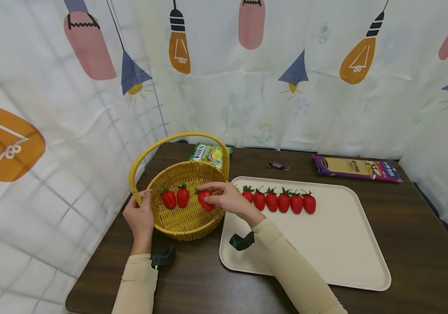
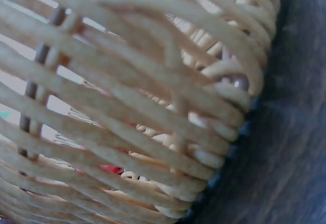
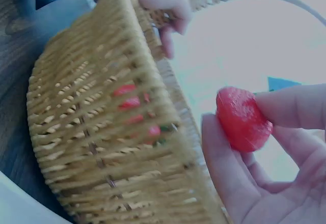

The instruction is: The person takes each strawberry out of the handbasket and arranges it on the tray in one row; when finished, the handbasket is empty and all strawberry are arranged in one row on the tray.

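Note:
My right hand (image 1: 228,198) pinches a strawberry (image 1: 205,200) between thumb and fingers, over the right side of a yellow wicker basket (image 1: 184,231). In the right wrist view the held strawberry (image 3: 243,119) shows close up, beside the basket's rim. Two more strawberries (image 1: 175,197) lie inside the basket toward its left. My left hand (image 1: 139,216) grips the basket's left rim near the foot of the handle. The left wrist view is filled by the basket's woven side (image 2: 127,91), with a bit of red showing through the gaps.
A cream tray (image 1: 326,244) stands right of the basket, with a row of several strawberries (image 1: 283,201) along its far part. Behind are a green FOX'S candy bag (image 1: 208,153), a small purple wrapped candy (image 1: 277,166) and a purple noodle packet (image 1: 357,168). A patterned curtain hangs behind the table.

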`<state>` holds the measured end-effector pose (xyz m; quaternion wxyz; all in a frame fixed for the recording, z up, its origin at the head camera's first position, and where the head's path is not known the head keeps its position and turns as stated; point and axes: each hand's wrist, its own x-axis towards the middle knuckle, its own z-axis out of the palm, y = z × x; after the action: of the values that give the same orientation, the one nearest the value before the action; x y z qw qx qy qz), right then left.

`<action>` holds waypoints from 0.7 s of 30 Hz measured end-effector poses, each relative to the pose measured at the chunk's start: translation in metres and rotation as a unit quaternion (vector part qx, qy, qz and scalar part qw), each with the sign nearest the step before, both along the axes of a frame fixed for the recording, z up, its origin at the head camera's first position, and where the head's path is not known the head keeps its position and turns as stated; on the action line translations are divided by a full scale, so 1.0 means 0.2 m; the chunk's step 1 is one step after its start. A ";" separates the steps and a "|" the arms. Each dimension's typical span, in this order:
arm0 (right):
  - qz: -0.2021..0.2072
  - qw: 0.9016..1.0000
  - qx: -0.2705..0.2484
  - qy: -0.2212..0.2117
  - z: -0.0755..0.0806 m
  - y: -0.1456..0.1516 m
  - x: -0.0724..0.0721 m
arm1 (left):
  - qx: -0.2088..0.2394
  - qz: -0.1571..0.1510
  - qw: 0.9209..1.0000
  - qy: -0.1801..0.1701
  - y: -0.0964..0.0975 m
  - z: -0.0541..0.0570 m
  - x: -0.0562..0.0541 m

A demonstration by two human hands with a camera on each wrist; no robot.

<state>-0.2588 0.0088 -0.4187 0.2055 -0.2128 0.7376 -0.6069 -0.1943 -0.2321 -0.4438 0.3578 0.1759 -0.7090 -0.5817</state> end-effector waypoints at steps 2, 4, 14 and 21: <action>-0.024 1.000 -0.017 -0.006 0.00 0.05 0.01 | 0.001 0.000 1.000 0.001 0.00 0.00 0.00; -0.047 0.998 -0.038 -0.013 0.01 0.09 0.01 | 0.003 -0.002 1.000 0.001 0.00 0.00 0.00; -0.111 0.993 -0.016 0.019 -0.04 0.34 0.02 | 0.005 0.000 1.000 -0.002 0.00 -0.01 0.01; -0.144 0.989 0.030 0.022 -0.11 0.49 0.03 | 0.006 -0.002 1.000 -0.010 -0.01 -0.01 0.01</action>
<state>-0.2536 0.1072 -0.4414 0.1059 -0.1114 0.7831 -0.6026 -0.1924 -0.2346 -0.4458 0.3483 0.1819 -0.7096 -0.5848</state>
